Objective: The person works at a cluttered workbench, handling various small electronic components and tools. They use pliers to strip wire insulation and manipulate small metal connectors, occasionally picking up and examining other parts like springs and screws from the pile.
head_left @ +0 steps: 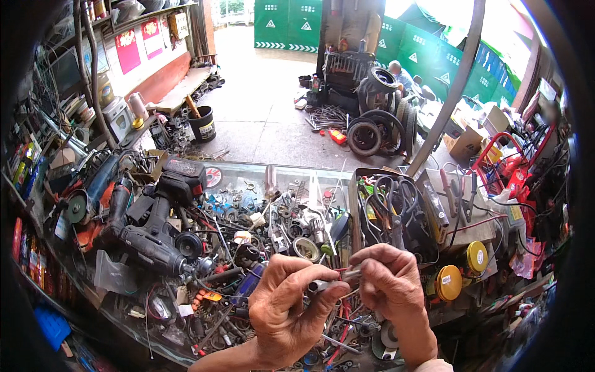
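Above the near side of a cluttered workbench, your left hand (282,310) and right hand (393,279) are close together, wrists coming in from the lower edge. Left: thumb and forefinger are pinched narrow around a small metal cylinder (317,286), its open end facing left. Right: thumb and fingers are closed on a slim metal piece (352,273), just to the right of the cylinder. Cannot tell whether the two are one part or separate; your fingertips cover the join. Both are raised over the loose hardware.

Beneath and beyond your hands, the glass-edged bench top (248,166) bears mixed small parts. A metal ring (305,248) lies just beyond your left fingers. Left of the hands lies a black cordless power tool (152,232), its battery pack (180,177) toward the far edge; farther left, a blue angle grinder (102,177). To the right of the ring, a tray holds black-handled scissors (395,217). Two jars with yellow lids (449,283) are near your right wrist.

On the floor past the bench: a black bucket (202,127) at left, tyres (364,137) at right. Farther back, green barrier panels (288,31); another person (404,77) is near them.
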Demonstrator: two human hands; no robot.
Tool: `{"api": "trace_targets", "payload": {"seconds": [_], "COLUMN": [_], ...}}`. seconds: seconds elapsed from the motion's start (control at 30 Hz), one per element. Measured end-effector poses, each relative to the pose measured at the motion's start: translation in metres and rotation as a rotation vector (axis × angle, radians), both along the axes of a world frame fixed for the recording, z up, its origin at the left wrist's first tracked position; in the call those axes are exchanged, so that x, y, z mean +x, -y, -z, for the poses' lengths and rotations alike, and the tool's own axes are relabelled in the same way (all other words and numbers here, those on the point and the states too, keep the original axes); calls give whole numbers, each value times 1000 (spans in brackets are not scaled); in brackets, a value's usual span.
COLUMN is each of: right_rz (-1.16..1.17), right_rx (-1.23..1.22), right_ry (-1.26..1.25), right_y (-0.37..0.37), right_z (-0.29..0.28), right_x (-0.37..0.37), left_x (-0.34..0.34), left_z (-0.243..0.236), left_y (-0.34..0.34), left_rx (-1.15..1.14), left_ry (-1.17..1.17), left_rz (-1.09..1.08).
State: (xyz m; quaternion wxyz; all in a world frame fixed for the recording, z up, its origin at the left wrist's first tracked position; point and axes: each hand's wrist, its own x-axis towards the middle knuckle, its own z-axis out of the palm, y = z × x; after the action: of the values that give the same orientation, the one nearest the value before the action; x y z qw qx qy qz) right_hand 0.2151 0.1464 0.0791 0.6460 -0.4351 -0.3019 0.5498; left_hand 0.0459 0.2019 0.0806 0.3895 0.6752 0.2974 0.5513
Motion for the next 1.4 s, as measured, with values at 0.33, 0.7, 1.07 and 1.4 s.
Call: {"api": "trace_targets", "payload": {"seconds": [0.33, 0.7, 1.07, 1.4], "right_rz": [218, 217, 213, 120], "right_rx": [146, 293, 105, 122], "right_ry": [108, 768, 751, 677], "right_y": [15, 13, 14, 13], "right_z": [-12, -20, -30, -25], "right_x": [1, -3, 5, 5], "left_x": [7, 8, 1, -4], "left_z": [9, 17, 7, 2], "left_y": [-4, -3, -12, -8], "left_rx": [171, 175, 18, -75], "left_ry": [-218, -288, -142, -170], "left_rz": [89, 128, 284, 271]}}
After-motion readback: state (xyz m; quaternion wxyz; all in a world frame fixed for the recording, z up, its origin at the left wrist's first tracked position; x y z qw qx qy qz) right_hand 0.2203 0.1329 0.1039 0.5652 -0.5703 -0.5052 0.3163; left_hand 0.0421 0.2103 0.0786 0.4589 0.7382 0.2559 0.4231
